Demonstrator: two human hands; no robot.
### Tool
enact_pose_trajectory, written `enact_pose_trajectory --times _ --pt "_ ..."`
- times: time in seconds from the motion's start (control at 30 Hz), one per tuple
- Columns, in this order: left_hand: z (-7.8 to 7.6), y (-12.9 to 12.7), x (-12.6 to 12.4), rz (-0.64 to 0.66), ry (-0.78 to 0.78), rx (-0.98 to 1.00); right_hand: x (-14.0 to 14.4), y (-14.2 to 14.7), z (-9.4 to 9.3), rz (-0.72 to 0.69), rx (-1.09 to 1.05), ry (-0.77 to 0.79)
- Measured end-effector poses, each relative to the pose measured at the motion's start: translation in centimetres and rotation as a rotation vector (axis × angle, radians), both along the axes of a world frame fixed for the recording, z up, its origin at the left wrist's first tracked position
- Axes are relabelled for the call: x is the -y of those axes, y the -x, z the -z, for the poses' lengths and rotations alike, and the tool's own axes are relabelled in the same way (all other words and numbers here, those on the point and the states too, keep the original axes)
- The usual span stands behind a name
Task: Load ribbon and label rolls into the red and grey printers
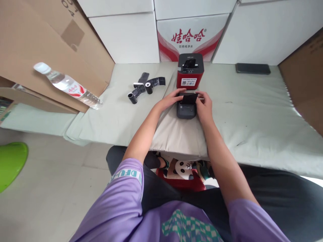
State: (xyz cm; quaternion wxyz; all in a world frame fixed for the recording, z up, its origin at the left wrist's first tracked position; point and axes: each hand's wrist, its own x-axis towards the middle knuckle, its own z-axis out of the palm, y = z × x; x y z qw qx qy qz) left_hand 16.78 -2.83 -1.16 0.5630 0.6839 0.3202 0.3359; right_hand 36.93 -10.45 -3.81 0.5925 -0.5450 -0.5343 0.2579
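While both hands work at its top edge, the small dark printer [186,111] sits on a pale cushion [176,134] that lies on the cloth-covered table [252,107], just in front of a red printer [190,71]. To do this well, I judge the body should stay flat on the cushion, pinned by the heels of the hands, so the black flap [189,98] raised at its far edge can be moved squarely and not twisted.

The left hand [172,98] comes in from the left, its fingers curled over the far left corner of the unit and touching the flap's edge. The right hand [205,105] grips the right side, fingers bent around the flap's right end. Both look closed on the flap and casing, though the fingertips are small here and the exact pinch is hard to make out. The flap lies between the two sets of fingers, tilted up from the body.

Well to the left lie black rolls [145,86], and a water bottle [68,86] leans on a carton [37,50]. A phone [252,68] rests far right
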Motion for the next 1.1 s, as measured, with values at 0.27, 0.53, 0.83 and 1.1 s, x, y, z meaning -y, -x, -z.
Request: enact_pose_trajectory --times 0.27,0.53,0.83,1.1 --pt "0.6 0.2 -1.0 0.041 0.04 0.062 -0.2 -0.1 0.0 0.0 -0.09 0.101" --pt "1.4 0.6 -1.6 0.059 0.103 0.149 0.5 0.0 -1.1 -0.003 0.034 -0.017" --pt "0.9 0.7 -1.1 0.017 0.113 0.13 1.6 0.0 -2.1 -0.002 0.282 -0.096" --pt "1.1 0.3 -1.0 0.032 0.069 0.16 3.3 0.0 -3.6 -0.078 0.404 -0.087"
